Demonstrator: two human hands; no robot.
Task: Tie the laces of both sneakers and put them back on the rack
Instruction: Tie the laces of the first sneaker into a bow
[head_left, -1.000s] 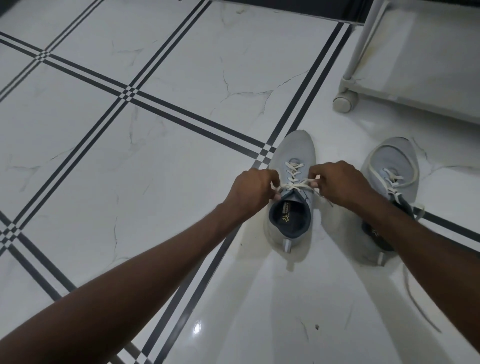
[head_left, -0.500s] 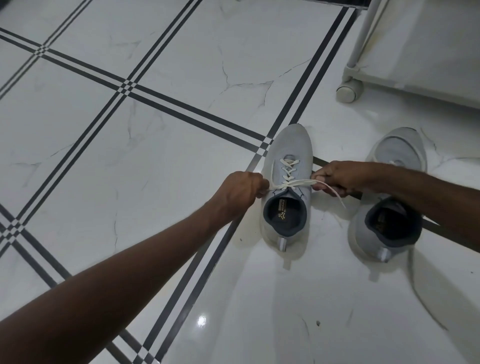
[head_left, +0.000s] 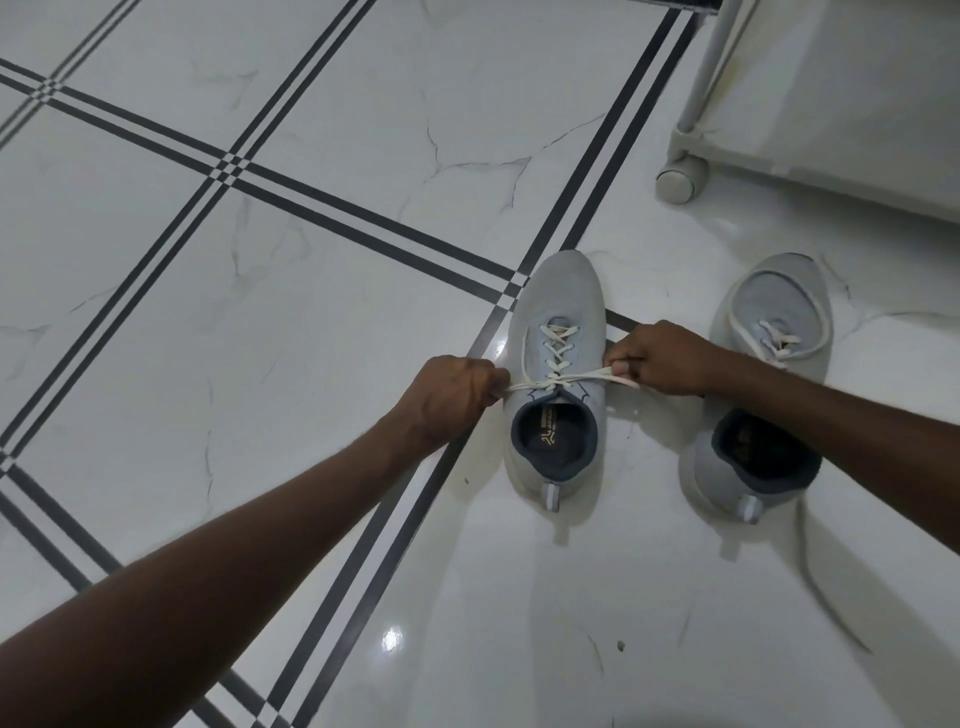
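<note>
Two pale grey sneakers stand on the white tiled floor, toes pointing away from me. The left sneaker (head_left: 558, 291) has cream laces (head_left: 557, 382) pulled taut sideways across its tongue. My left hand (head_left: 449, 395) grips one lace end just left of the shoe. My right hand (head_left: 657, 358) grips the other end just right of it. The right sneaker (head_left: 779, 301) sits beside it, its laces loose, one end trailing on the floor behind the heel. My right forearm crosses over its middle.
A white wheeled rack (head_left: 769, 166) stands at the top right, with a caster (head_left: 678, 183) on the floor near the sneakers' toes. Dark stripe lines cross the floor tiles (head_left: 260, 312).
My hands moved apart from over the shoe's tongue and pulled the lace ends outward, tightening the crossing. The view has shifted slightly.
</note>
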